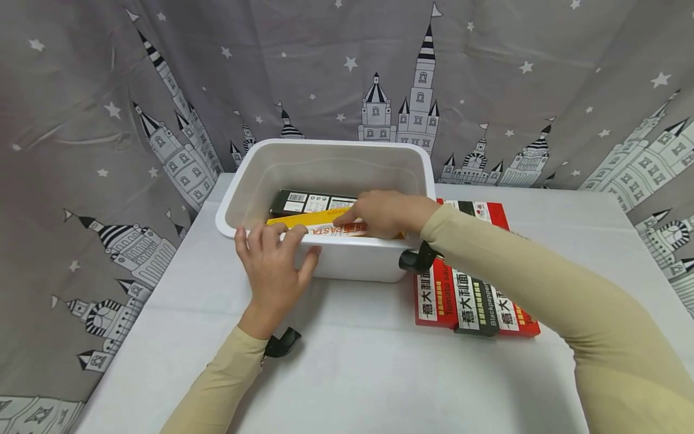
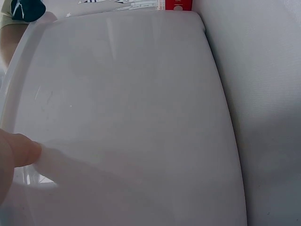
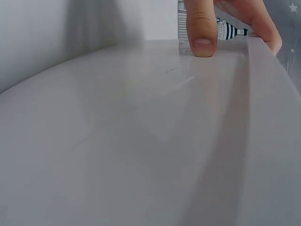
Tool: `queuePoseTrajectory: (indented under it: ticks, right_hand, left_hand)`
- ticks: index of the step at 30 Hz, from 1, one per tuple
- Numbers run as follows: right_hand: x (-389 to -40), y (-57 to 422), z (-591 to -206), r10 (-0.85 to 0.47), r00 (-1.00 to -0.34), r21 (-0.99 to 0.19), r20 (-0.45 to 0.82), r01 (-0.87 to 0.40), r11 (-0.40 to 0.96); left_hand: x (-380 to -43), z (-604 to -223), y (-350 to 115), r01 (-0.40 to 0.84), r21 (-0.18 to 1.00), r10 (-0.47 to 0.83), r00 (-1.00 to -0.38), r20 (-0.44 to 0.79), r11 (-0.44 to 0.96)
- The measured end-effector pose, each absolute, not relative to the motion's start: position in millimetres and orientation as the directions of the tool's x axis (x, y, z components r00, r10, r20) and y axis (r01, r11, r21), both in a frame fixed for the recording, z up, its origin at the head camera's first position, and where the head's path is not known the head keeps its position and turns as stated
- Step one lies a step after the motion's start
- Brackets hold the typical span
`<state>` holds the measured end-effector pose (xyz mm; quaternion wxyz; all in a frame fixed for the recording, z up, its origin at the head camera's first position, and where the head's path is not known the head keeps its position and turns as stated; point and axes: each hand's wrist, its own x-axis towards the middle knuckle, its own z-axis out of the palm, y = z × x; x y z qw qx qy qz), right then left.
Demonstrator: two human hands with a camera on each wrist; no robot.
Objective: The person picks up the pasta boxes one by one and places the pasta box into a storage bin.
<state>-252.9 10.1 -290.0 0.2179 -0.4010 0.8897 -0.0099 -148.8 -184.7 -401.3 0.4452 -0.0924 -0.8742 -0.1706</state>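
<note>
My left hand (image 1: pixel 275 268) grips the front rim of a white plastic bin (image 1: pixel 368 265), its fingers over the edge and its thumb (image 3: pixel 202 35) against the outer wall. Inside the bin, my right hand (image 1: pixel 387 214) holds a yellow and white pasta box (image 1: pixel 303 219), one finger lying along it and the other fingertips hidden. That box lies lengthwise near the front wall, its printed PASTA upside down in the head view. Behind it lies a black box (image 1: pixel 309 202) with a barcode and white label panels.
Right of the bin, several red and black pasta boxes (image 1: pixel 472 301) lie side by side on the white tablecloth (image 1: pixel 358 374), partly under my right forearm. A grey curtain (image 1: pixel 303 54) printed with castles and stars hangs behind the table.
</note>
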Motion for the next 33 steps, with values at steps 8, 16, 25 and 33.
queuePoseTrajectory:
  ticks: [8,16,25,33]
  right_hand:
    - [-256,13,-296,-0.720,-0.576,-0.242,-0.387,-0.690,0.682]
    - [-259,17,-306,-0.718,-0.582,-0.240,-0.383,-0.688,0.685]
    - [-258,17,-309,-0.724,-0.591,-0.192,-0.356,-0.712,0.675]
    - [-257,29,-298,-0.747,-0.603,-0.162,-0.280,-0.737,0.656]
  left_hand:
    - [-149,-402,-184,0.312,0.207,0.013,-0.578,0.816,0.927]
    - [-149,-402,-184,0.317,0.208,0.014,-0.577,0.817,0.926]
    - [-149,-402,-185,0.315,0.215,0.011,-0.585,0.811,0.925]
    - [-150,-402,-185,0.317,0.206,0.016,-0.578,0.816,0.926]
